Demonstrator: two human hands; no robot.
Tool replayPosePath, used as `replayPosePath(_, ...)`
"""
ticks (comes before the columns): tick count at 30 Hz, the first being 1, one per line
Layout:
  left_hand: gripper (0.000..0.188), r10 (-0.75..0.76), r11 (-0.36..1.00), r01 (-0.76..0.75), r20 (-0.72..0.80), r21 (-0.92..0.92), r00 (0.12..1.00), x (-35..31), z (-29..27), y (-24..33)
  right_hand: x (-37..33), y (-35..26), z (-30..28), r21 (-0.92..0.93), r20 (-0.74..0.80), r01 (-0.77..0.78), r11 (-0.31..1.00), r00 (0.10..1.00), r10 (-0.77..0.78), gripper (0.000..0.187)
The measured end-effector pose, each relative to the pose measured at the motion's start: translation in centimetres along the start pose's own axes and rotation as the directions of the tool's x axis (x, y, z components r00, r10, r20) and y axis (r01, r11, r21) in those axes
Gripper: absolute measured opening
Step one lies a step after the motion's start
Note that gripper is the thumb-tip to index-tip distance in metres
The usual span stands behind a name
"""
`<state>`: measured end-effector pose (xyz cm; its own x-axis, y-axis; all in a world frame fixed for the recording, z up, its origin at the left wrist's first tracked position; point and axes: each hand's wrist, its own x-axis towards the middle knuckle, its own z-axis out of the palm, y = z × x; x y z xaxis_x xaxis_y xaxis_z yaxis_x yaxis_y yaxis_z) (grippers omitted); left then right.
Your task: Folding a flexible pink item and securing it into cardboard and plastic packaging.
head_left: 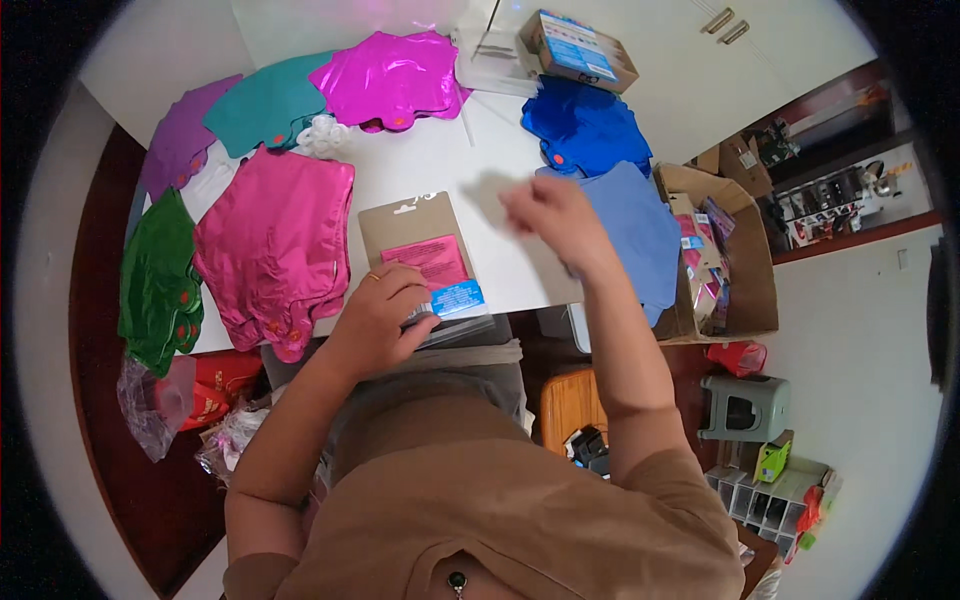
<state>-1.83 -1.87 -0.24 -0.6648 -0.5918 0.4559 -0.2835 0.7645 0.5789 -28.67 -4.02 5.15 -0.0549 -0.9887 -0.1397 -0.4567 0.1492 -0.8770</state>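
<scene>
A flat brown cardboard package with a hanging slot, a pink panel and a blue label lies at the table's near edge. My left hand, with a ring on one finger, is closed over its lower left part. My right hand is raised above the table, right of the package. Its fingers are curled together and a little blurred; whether anything small is in them is hidden. Nearest to it lies a stack of flat light-blue pieces, and behind that a shiny dark-blue stack.
Stacks of flat shiny pieces lie leftward: hot pink, green, purple, teal and magenta. At the back stand a clear plastic box and a small carton. An open cardboard box of packages stands right.
</scene>
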Motion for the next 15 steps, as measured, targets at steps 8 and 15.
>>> replayPosePath(8,0.027,0.075,0.996,-0.076,0.023,0.053,0.997,0.7,-0.4,0.9,13.6,2.0,3.1,-0.632,-0.338,-0.111,0.767,0.930,-0.144,0.038)
replayPosePath(15,0.023,0.079,0.995,-0.080,0.022,0.064,0.997,-0.2,-0.2,0.3,2.2,2.3,1.5,-0.569,-0.213,0.165,0.806,0.917,-0.338,0.018)
